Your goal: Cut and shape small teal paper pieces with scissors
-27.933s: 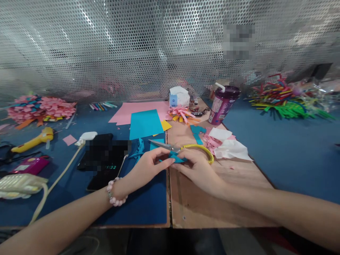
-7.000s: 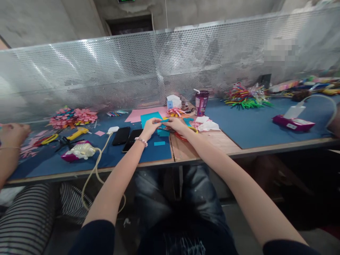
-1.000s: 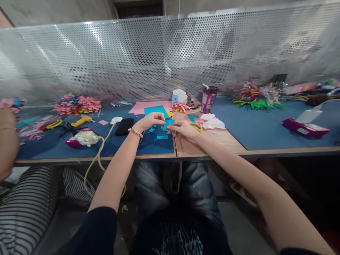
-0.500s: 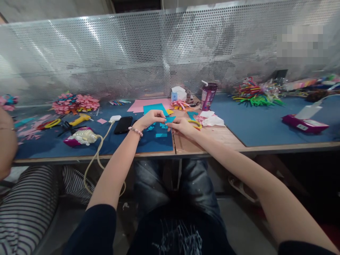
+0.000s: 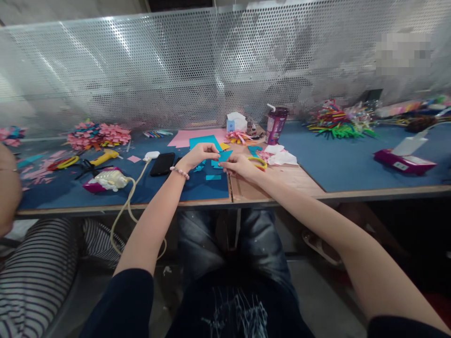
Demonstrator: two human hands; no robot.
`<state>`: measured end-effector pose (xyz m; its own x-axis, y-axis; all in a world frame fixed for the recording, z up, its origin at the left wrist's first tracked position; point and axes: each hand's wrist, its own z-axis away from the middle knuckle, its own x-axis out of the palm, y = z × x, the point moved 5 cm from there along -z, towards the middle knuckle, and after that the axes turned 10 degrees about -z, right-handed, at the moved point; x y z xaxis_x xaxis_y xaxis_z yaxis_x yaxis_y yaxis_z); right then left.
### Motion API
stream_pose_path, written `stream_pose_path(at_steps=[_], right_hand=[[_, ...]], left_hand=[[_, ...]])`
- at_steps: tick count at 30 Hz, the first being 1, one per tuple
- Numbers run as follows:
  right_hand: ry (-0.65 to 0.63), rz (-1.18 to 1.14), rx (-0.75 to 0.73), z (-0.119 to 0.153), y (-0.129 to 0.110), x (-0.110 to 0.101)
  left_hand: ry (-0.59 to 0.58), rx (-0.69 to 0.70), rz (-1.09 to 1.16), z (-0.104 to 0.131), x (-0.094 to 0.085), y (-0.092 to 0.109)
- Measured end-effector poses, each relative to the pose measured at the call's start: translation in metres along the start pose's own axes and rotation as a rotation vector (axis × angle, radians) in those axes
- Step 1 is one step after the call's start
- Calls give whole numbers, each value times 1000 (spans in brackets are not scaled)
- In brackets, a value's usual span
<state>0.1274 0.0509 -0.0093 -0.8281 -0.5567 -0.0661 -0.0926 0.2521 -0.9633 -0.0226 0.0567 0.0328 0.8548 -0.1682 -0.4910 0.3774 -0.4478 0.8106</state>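
Blue paper piece [image 5: 226, 155], small and angular, sits between the two hands above the middle of the surface [image 5: 352, 162]. Behind them a larger blue sheet [image 5: 201, 140] lies over pink paper [image 5: 179, 138]; nearer the person are a narrow blue strip [image 5: 213, 178], flat and apart, and some small blue bits [image 5: 199, 167]. So some blue paper is already in smaller pieces, while the sheet looks mostly whole and the strip is unfolded, as far as I can judge. The right hand [image 5: 241, 167] has a narrow grip that appears to pinch the held piece's near edge; the left hand [image 5: 202, 154] has its fingertips drawn together at it, though I cannot tell whether they hold it. Across the room's far side runs a perforated metal screen [image 5: 169, 70], with the long blue-and-wood surface before it. Another person's arm [image 5: 7, 188] shows at the left edge. On top, roughly by size, are a pink paper cluster [image 5: 98, 135], a purple cup [image 5: 276, 126], a tissue box [image 5: 236, 122], a black phone [image 5: 162, 165], a yellow glue gun [image 5: 104, 157], yellow-handled scissors [image 5: 262, 164] beside the right hand, and thin pens [image 5: 158, 134].
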Motion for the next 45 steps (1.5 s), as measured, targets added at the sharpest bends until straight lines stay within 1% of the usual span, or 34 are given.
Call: stream_pose_path(at_steps=[4, 9, 12, 23, 45], right_hand=[[27, 8, -19, -1, 0, -1], [150, 27, -105, 0, -7, -7], [185, 34, -137, 0, -10, -10], [178, -2, -145, 3, -10, -12], [215, 7, -160, 0, -10, -15]], left_hand=[[13, 16, 15, 0, -1, -1], [2, 39, 27, -1, -1, -3], [3, 44, 32, -2, -1, -4], [13, 58, 53, -2, -2, -4], [7, 56, 81, -2, 0, -2]])
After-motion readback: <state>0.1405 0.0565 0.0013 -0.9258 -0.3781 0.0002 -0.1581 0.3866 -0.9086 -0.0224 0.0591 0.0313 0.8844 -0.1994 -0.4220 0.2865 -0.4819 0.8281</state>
